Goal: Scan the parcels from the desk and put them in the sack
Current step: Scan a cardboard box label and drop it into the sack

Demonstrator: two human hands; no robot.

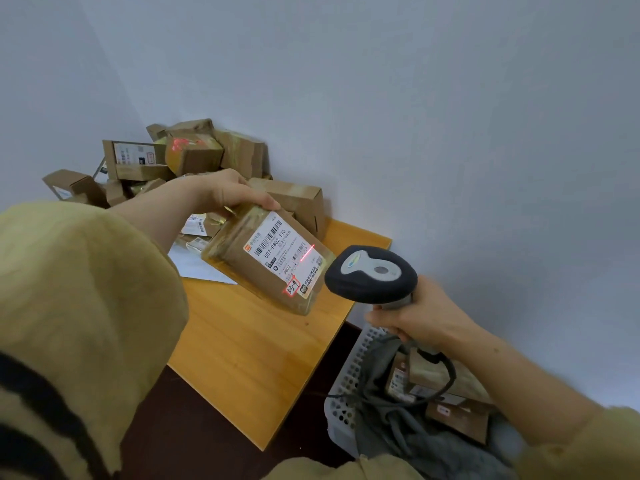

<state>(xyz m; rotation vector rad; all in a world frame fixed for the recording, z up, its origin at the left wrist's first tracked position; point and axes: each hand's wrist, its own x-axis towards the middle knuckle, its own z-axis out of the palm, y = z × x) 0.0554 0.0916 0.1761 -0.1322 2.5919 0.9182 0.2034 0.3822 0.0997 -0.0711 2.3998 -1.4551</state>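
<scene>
We hold a brown parcel (235, 252) tilted above the wooden table (249, 358). Our left grip (228, 192) is clasped over its far end with the fingers curled down over the edge, and the white label (277, 247) faces up. At four o'clock from the parcel, our right grip (422, 320) is wrapped round the handle of the dark scanner (372, 273), whose head hangs just beside the parcel's near corner. A red line (307, 252) of light falls across the lower part of the label. At eleven o'clock from the parcel, a heap of parcels (194, 154) lies against the wall in the table's far corner. A white sheet (199, 266) lies flat on the table at nine o'clock from the parcel. At five o'clock, beyond the table's edge and lower down, a white perforated basket (346, 375) holds the grey sack (384, 427), with a few boxes (457, 417) lying in it. The scanner's black cable (450, 372) loops over them.
</scene>
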